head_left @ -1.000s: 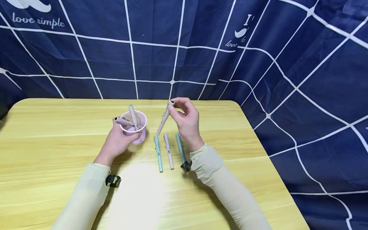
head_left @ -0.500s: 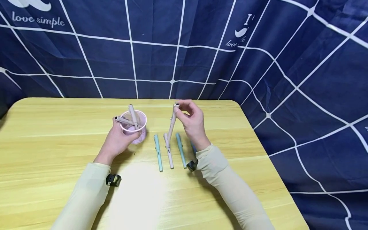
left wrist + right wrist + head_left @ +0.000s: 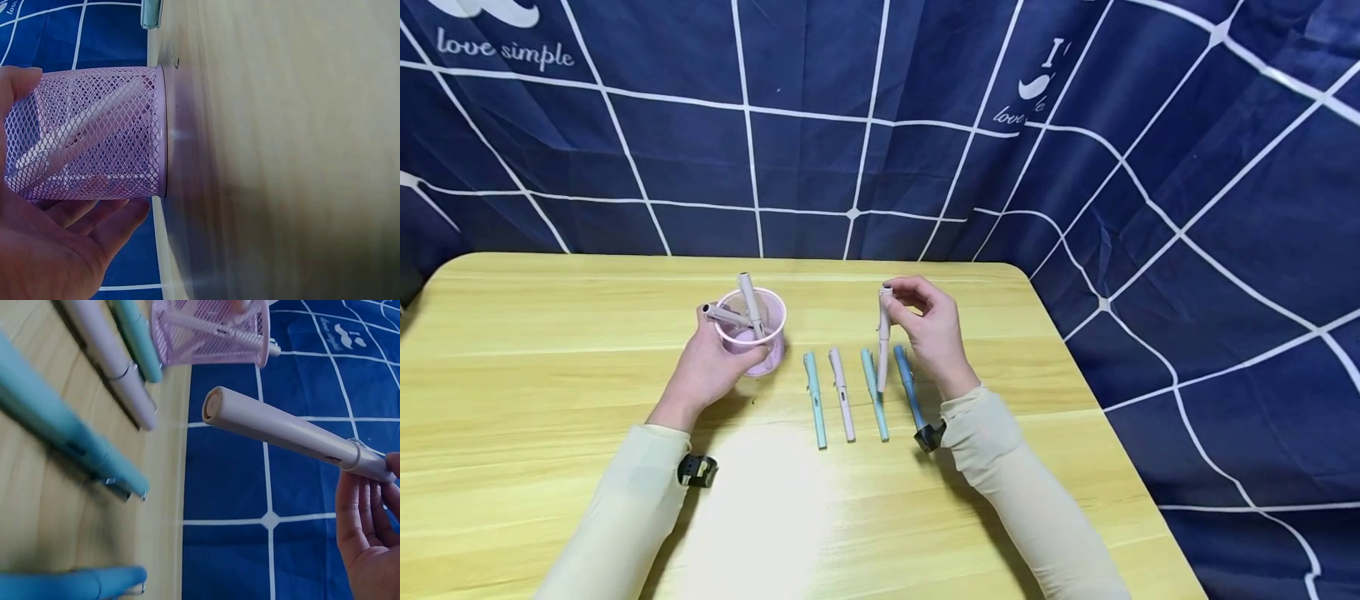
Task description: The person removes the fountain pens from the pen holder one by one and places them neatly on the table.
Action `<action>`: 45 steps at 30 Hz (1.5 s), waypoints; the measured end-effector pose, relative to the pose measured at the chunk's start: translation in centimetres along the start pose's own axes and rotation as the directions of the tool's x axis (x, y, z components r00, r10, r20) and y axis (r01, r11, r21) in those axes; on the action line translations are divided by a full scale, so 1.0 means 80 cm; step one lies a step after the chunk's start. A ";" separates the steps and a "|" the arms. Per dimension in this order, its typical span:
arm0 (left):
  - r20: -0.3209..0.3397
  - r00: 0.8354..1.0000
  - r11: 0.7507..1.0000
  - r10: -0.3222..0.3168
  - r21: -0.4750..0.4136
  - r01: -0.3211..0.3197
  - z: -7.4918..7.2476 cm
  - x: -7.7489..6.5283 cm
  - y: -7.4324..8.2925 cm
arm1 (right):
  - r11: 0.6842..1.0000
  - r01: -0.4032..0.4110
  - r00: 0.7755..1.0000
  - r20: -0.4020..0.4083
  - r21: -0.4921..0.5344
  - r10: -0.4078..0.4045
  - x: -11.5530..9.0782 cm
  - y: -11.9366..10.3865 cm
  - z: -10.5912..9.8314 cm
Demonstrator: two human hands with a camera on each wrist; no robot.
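Note:
My left hand grips a pink mesh pen holder standing on the table. Two pale pens lean inside it, their ends above the rim. Between thumb and fingers my right hand pinches a pale pinkish pen near its clip end, held in the air with its other end pointing down. Below it on the table lie a mint pen, a lilac pen, a teal pen and a blue pen, side by side in a row.
The wooden table extends to both sides and toward me. Behind it and on the right hangs a dark blue cloth with white lines. A bright glare lies on the table in front of the pens.
My right hand has carried the pale pen rightward across the row, from near the mint pen to above the teal pen. The blue pen has come into sight. My left hand stays on the pen holder.

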State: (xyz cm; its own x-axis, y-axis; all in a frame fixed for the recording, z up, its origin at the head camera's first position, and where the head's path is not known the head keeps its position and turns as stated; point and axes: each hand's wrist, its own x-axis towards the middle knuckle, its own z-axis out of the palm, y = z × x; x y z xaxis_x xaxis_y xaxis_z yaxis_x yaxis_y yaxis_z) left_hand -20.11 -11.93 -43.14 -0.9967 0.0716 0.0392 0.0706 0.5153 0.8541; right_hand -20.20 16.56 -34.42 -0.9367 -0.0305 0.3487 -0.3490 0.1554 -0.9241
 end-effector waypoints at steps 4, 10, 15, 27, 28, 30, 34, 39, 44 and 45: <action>-0.006 1.000 1.000 0.011 -0.002 -0.011 0.000 0.001 -0.001 | 1.000 -0.025 1.000 0.006 -0.009 0.025 0.004 0.025 -0.014; -0.003 1.000 1.000 0.006 0.001 -0.006 0.000 0.001 -0.001 | 0.999 -0.047 0.999 0.018 -0.019 0.047 0.005 0.044 -0.031; 0.002 1.000 1.000 0.010 -0.021 -0.010 0.001 0.001 0.001 | 0.993 -0.102 0.994 0.030 -0.057 0.104 0.005 0.050 -0.046; -0.001 1.000 1.000 -0.006 -0.016 0.006 0.000 0.000 0.000 | 0.908 -0.321 0.933 0.076 -0.268 0.352 0.002 0.072 -0.081; -0.002 1.000 1.000 -0.010 -0.012 0.010 0.000 0.000 0.000 | 0.897 -0.337 0.925 0.076 -0.285 0.372 0.002 0.074 -0.083; 0.002 1.000 1.000 -0.013 -0.014 0.013 0.000 0.000 -0.001 | 0.872 -0.374 0.905 0.079 -0.315 0.417 0.001 0.081 -0.088; 0.008 1.000 1.000 -0.011 -0.022 0.011 0.002 0.000 -0.001 | 0.825 -0.439 0.863 0.089 -0.355 0.497 0.002 0.093 -0.095; 0.001 1.000 0.999 0.004 -0.038 -0.004 0.003 0.002 -0.001 | 0.762 -0.429 0.845 0.084 -0.485 0.528 0.006 0.103 -0.103; -0.006 1.000 1.000 0.003 -0.025 -0.003 0.002 0.001 -0.001 | 0.723 -0.463 0.819 0.064 -0.512 0.570 0.007 0.109 -0.104; -0.003 1.000 1.000 0.003 -0.027 -0.003 0.002 0.001 -0.001 | 0.717 -0.472 0.814 0.058 -0.513 0.577 0.007 0.110 -0.104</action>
State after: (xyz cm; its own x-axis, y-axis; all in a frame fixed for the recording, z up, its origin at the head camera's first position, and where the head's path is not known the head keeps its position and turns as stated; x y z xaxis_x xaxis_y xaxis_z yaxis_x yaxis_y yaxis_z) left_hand -20.21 -11.81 -43.30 -0.9966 0.0701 0.0436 0.0725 0.4918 0.8677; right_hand -23.58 26.11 -41.08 -0.9659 0.0076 -0.2586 0.2050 0.6322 -0.7472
